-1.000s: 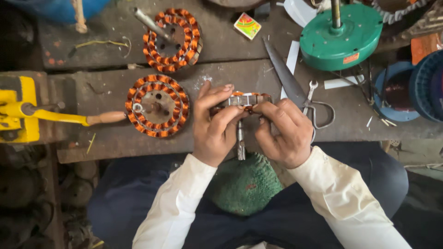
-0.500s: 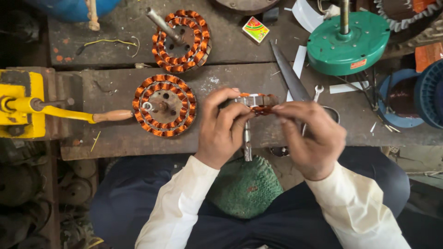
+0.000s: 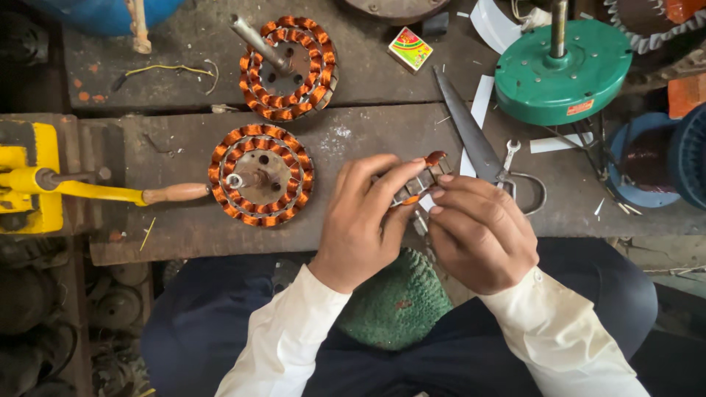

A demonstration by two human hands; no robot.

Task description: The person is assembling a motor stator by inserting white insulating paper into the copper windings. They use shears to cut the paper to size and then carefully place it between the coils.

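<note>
Here, at centre frame, the left hand (image 3: pixel 364 220) pinched a small wound core (image 3: pixel 414 184) between thumb and fingers, while the right hand (image 3: pixel 482 231) pressed its fingertips on the near edge. Steady support and small, gentle touches would suit, judging by the thin copper wire. The core showed metal slots and copper loops. Farther left lay a finished coil ring (image 3: pixel 261 175); scissors (image 3: pixel 478 143) lay beyond.
</note>
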